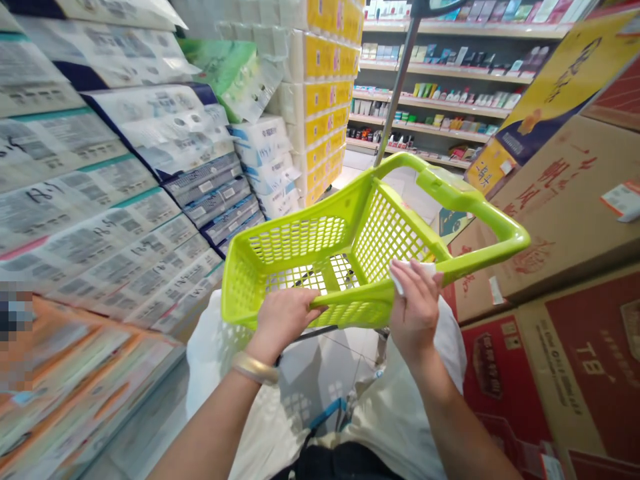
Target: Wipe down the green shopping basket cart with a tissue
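A lime-green plastic shopping basket [300, 253] with perforated walls is held up in front of me, empty inside. My left hand [283, 319], with a gold bangle on the wrist, grips the basket's near rim. My right hand [416, 308] presses a small white cloth or wipe [411, 270] against the rim beside the green handle [465, 200], fingers closed over it.
Stacked packs of tissue and toilet paper [115, 167] fill the left side. Brown and red cardboard boxes [560, 267] are piled on the right. Store shelves with small goods [440, 100] stand at the back beyond a narrow aisle, and a metal pole [400, 87] rises there.
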{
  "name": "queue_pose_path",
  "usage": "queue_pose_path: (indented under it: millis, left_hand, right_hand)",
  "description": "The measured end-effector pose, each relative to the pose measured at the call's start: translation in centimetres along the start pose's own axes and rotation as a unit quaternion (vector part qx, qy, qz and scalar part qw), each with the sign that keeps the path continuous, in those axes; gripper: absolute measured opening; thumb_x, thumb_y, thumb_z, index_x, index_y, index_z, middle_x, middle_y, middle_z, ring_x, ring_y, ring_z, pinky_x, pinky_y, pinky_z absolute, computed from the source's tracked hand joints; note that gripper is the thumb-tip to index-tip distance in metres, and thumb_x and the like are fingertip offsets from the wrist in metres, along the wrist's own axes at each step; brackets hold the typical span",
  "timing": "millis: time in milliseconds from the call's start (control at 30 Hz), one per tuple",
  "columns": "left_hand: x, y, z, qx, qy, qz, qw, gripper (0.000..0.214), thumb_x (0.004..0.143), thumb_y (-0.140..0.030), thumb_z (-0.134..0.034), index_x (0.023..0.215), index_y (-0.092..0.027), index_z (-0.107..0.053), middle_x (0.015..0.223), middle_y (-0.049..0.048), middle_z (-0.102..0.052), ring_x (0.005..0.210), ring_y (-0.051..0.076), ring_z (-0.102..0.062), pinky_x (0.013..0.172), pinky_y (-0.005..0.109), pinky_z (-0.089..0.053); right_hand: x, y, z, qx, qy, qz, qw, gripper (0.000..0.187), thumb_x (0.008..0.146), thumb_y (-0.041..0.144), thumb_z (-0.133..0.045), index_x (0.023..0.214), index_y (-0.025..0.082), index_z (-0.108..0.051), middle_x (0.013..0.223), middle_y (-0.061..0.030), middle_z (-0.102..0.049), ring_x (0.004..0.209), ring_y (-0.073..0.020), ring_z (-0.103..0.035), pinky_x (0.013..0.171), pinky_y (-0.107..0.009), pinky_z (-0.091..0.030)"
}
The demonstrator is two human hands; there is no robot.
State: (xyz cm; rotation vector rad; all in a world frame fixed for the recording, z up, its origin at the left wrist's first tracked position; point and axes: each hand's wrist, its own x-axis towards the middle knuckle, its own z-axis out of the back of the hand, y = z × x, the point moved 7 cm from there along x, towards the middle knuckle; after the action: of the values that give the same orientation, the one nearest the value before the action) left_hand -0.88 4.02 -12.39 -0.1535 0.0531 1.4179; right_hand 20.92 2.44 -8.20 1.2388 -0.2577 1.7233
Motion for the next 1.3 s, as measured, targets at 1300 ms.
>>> queue_pose_path:
  millis: [1300]
  left_hand:
    - [3.8, 5.4, 1.0, -0.039, 0.005, -0.045, 0.998, 0.025, 0.089, -0.046, -0.052, 0.092, -0.029, -0.070, 0.090, 0.0025, -0.074, 0.083, 0.022, -0.068, 0.066, 0.029, -0.041]
  right_hand:
    - [2.3, 3.2, -6.9, -0.060, 0.134, 0.025, 0.989, 0.040, 0.091, 0.008, -0.040, 0.119, 0.022, -0.064, 0.123, -0.0063, -0.069, 0.128, -0.0221, -0.055, 0.117, -0.048, -0.029]
